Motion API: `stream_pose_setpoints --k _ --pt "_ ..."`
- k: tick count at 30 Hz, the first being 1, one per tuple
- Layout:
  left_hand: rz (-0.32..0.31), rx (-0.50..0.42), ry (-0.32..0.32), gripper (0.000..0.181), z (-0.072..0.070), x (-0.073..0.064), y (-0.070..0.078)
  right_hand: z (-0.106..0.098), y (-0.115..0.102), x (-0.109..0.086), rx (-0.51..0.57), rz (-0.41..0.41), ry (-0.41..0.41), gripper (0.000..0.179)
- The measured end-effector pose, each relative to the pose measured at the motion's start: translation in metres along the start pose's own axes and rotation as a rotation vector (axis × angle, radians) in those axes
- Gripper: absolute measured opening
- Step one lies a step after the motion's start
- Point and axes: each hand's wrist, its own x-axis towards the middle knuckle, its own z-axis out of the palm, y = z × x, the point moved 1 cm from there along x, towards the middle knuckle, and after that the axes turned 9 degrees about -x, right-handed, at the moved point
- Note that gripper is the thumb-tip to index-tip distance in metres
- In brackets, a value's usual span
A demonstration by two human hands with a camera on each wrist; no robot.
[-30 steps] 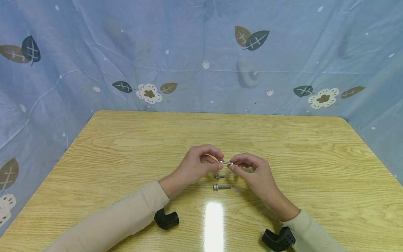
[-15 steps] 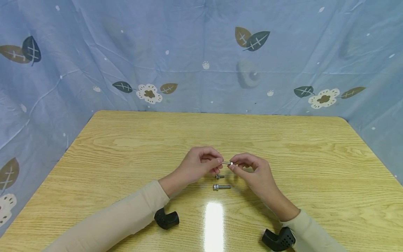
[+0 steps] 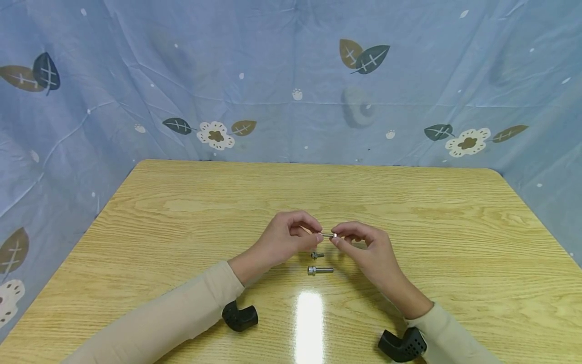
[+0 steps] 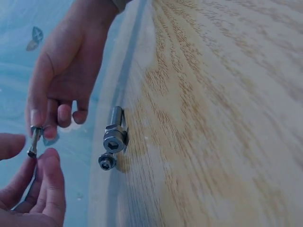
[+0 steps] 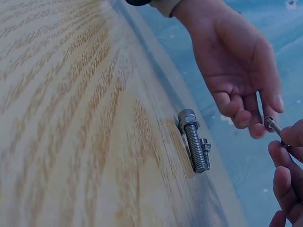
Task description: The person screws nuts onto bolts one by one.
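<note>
A slim hex-socket bolt (image 3: 327,234) is held level above the table between both hands. My left hand (image 3: 284,237) has thumb and fingers curled about its head, the fingertips right at it in both wrist views. On the other end, my right hand (image 3: 370,247) pinches a small nut (image 3: 334,235) between thumb and forefinger. Below the hands lie a short bolt (image 3: 318,255) and a thick bolt (image 3: 321,270) with a nut up against its head. In the right wrist view the thick bolt (image 5: 193,142) partly covers the short bolt (image 5: 205,152).
The wood-grain table (image 3: 182,197) meets a blue patterned curtain (image 3: 291,60) at the back and sides. Black perforated camera mounts (image 3: 239,317) sit at both wrists. A bright light reflection shows on the table's front part.
The left thumb rolled forward over the bolt's head half a second ago and is now drawn back, showing more of the bolt. The right hand and the bolts on the table stay put.
</note>
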Motion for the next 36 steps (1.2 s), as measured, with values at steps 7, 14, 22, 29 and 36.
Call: stream_pose_setpoints --k 7,14,22,29,36 --pt "-0.006 0.002 -0.008 0.019 0.0001 0.0016 -0.0007 -0.0001 -0.0009 0.0006 -0.001 0.003 0.003 0.015" --pt "0.007 -0.018 0.002 0.015 0.0004 0.0 0.0014 0.0007 0.0006 0.0004 -0.007 0.007 0.003 0.014" --pt "0.024 0.01 -0.018 0.014 -0.0001 -0.0026 0.0034 0.0019 0.0007 -0.0002 0.003 0.049 -0.011 0.014" --pt "-0.017 0.002 0.007 0.018 -0.0003 -0.0017 0.0024 0.0021 0.0003 -0.0007 0.007 0.058 -0.015 0.014" --pt "-0.025 0.013 0.015 0.012 0.0012 -0.0016 0.0028 0.0019 -0.0008 -0.0012 0.009 0.054 -0.016 0.016"
